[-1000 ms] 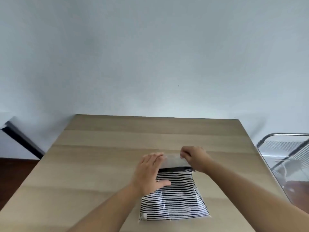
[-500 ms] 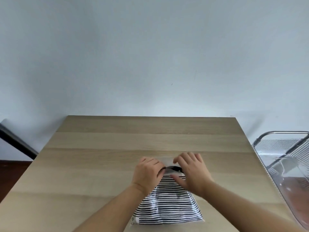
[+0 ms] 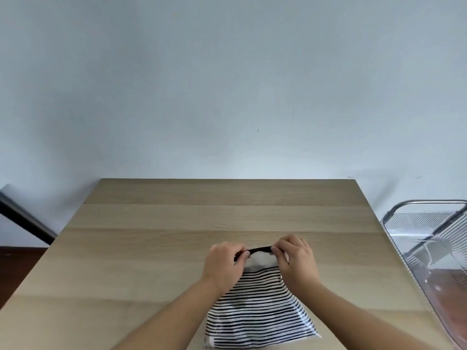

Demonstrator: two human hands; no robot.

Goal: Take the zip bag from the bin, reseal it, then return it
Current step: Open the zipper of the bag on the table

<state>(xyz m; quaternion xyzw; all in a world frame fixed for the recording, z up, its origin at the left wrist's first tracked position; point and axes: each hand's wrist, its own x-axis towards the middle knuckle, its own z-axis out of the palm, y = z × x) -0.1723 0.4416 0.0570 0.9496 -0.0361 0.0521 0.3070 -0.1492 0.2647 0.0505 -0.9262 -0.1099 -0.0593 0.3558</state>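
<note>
The clear plastic zip bag point(image 3: 255, 306), filled with something folded in black and white stripes, lies on the pale wooden table point(image 3: 177, 236) near its front edge and a little right of the middle. Its bottom end points toward the person, and its top end is lifted slightly off the table between the two hands. The black zip strip point(image 3: 260, 249) along the bag's mouth runs between them, bowed upward in a shallow arc. Just below the strip a band of clear plastic shows, holding none of the striped contents.

The left hand point(image 3: 223, 265) pinches the left end of the strip, the fingers curled tight over it and the thumb tucked under. The right hand point(image 3: 297, 260) pinches the right end in the same manner, the fingertips pressed together on the strip. Both forearms reach in from the bottom of the view, the left one crossing over the bag's lower left corner.

A clear plastic bin point(image 3: 429, 248) with a metal frame stands off the right side of the table, apart from the bag; a light-coloured item lies inside it, too blurred to make out. The wall point(image 3: 227, 84) behind the table is plain pale blue-grey. A dark slanted bar point(image 3: 24, 218) shows at the far left.
</note>
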